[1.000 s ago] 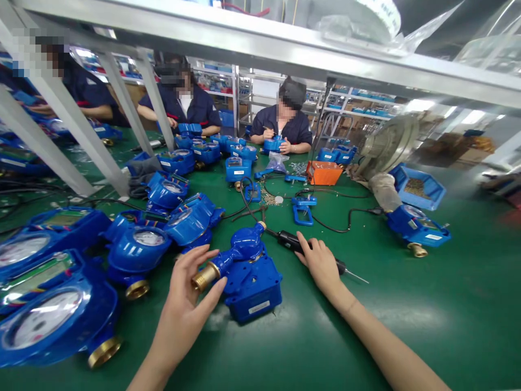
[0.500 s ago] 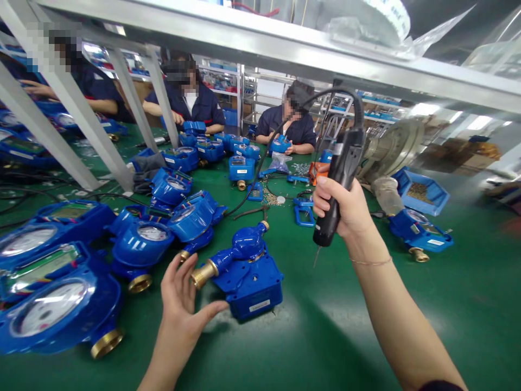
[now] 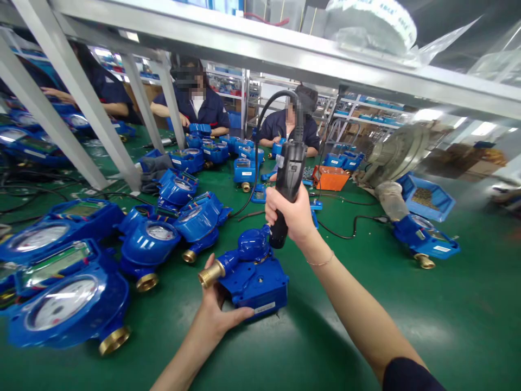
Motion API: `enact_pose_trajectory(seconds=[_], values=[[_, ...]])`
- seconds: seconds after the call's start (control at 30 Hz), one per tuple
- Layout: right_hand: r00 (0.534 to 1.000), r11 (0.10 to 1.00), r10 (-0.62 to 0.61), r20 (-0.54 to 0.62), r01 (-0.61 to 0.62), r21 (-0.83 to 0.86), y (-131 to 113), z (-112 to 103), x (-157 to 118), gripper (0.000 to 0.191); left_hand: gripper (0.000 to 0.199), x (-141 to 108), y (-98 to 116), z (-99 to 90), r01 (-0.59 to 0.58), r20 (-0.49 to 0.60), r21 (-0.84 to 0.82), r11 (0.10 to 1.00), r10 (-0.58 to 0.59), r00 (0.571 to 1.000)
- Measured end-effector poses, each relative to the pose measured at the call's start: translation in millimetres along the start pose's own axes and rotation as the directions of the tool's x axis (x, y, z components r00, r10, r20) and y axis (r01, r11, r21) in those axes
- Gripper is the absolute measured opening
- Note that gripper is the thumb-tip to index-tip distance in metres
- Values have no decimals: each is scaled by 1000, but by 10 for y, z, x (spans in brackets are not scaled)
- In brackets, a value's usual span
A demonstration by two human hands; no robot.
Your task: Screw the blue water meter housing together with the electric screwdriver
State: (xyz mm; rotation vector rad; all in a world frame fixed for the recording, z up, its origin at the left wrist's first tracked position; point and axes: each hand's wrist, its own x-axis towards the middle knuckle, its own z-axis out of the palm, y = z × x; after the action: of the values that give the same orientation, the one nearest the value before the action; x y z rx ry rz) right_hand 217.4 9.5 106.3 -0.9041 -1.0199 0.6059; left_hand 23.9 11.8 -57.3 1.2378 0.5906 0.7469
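A blue meter (image 3: 260, 282) lies on the green table, its flat back facing up and its brass-ended pipe pointing left. My left hand (image 3: 217, 309) grips its lower left side, with the thumb along the labelled edge and the other fingers partly hidden behind the pipe. Wrapped round a black corded electric screwdriver (image 3: 290, 174), my right hand (image 3: 291, 212) is just above the meter's right side. The tool points down, and its tip is hidden behind the meter's upper part.
Several blue meters (image 3: 150, 239) crowd the left. An orange box (image 3: 331, 177) and a blue bin of small parts (image 3: 425, 198) stand at the back right. Cables cross the table. Co-workers (image 3: 201, 108) sit opposite, beyond a metal shelf frame (image 3: 244, 41).
My left hand has moved right and taken hold of the meter. My right hand has carried the screwdriver left, over the meter. The view has shifted slightly.
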Motion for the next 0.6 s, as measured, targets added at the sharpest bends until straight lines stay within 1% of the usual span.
enact_pose_trajectory(seconds=[0.07, 0.13, 0.17, 0.23, 0.3, 0.37, 0.43, 0.5, 0.6], values=[[997, 996, 59, 59, -55, -64, 70, 2, -46, 34, 133, 18, 7, 27, -10, -1, -12, 1000, 10, 1000], [990, 981, 122, 78, -108, -164, 132, -16, -87, 33, 131, 52, 10, 27, -29, 24, -13, 1000, 29, 999], [989, 970, 140, 52, -126, -209, 155, -35, -102, 33, 128, 71, 7, 16, -41, 50, 11, 999, 40, 998], [989, 959, 131, -66, -143, -245, 185, -87, -124, 33, 119, 99, -15, -21, -60, 99, 107, 993, 49, 994], [978, 967, 96, -186, -136, -216, 200, -144, -140, 32, 108, 109, -59, -65, -60, 113, 200, 978, 38, 993], [967, 978, 82, -242, -124, -166, 208, -185, -159, 30, 100, 106, -115, -100, -48, 97, 252, 967, 24, 995], [967, 985, 93, -237, -124, -123, 206, -203, -180, 29, 95, 99, -167, -124, -66, 85, 322, 944, 41, 996], [972, 988, 115, -207, -134, -82, 193, -200, -200, 27, 95, 92, -207, -139, -96, 76, 403, 910, 71, 995], [978, 987, 145, -149, -153, -43, 162, -187, -218, 27, 96, 87, -248, -148, -106, 60, 448, 888, 89, 994]])
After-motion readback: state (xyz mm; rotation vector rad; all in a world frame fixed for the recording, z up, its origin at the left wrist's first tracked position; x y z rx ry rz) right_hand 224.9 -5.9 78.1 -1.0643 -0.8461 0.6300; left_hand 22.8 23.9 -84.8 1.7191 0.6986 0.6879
